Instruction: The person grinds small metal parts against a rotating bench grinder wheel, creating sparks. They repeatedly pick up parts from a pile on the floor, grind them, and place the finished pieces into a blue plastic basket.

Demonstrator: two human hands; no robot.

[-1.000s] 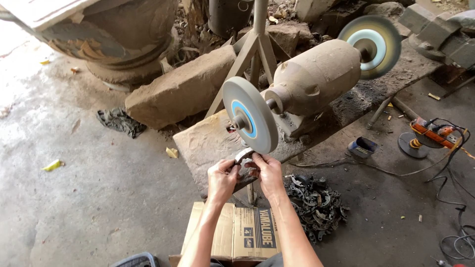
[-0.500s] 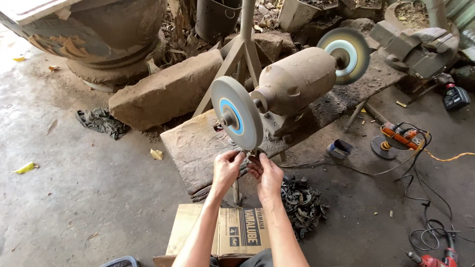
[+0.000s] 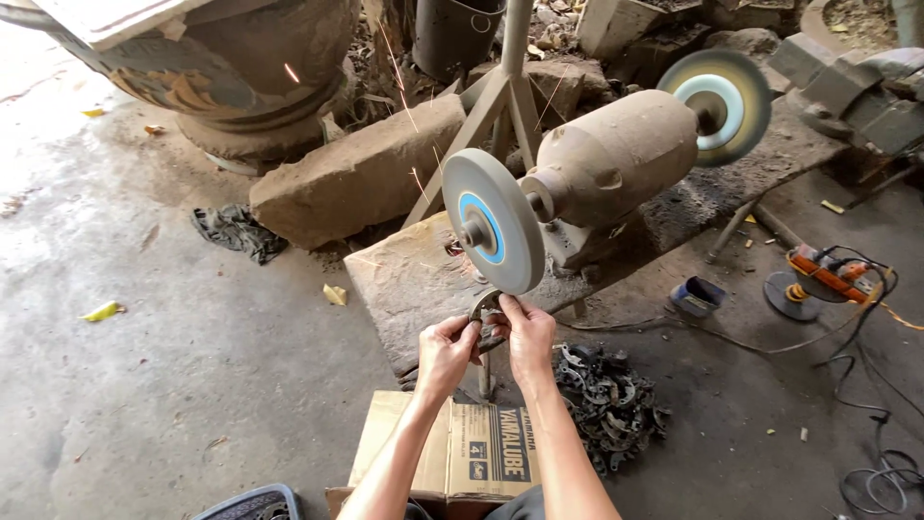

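Left hand [image 3: 445, 352] and right hand [image 3: 527, 332] side by side, fingers curled tight, both pinching a small curved metal piece [image 3: 484, 306], pressed up to the bottom edge of the grey grinding wheel [image 3: 491, 233], sparks [image 3: 404, 91] flying behind

small curved grey metal piece [image 3: 484, 306]; pressed under grinding wheel [image 3: 492, 233], sparks flying

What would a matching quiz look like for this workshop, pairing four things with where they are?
Things:
1. small metal part
2. cardboard box
3. pile of metal pieces
4. dark rag

Places:
A. floor, right of the forearms
B. floor, left of the stone block
C. under the forearms
D. held by both hands at the grinding wheel

Pairs: 1-D, 2-C, 3-A, 4-B
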